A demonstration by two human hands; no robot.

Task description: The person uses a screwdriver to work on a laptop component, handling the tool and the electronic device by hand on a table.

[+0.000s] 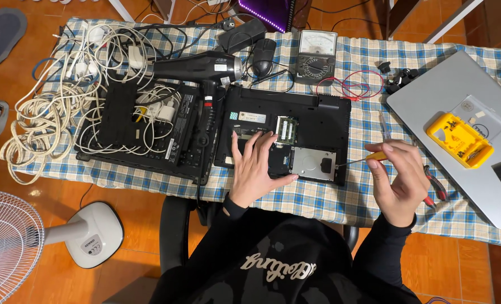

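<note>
From my head camera, my left hand (256,169) lies flat, fingers spread, on the upturned black laptop base (287,132) with its bottom cover off, holding nothing. My right hand (399,180) is closed around a slim yellow-handled screwdriver (358,160), its tip at the silver hard drive (313,164) in the base's near right corner. Red-handled pliers (435,188) lie just beside that hand on the blue checked tablecloth (318,197).

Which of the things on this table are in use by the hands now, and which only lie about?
In use: open black laptop, under left hand; screwdriver, in right hand.

Lying about: hair dryer, white cables, multimeter, silver laptop, yellow case, pliers.
</note>
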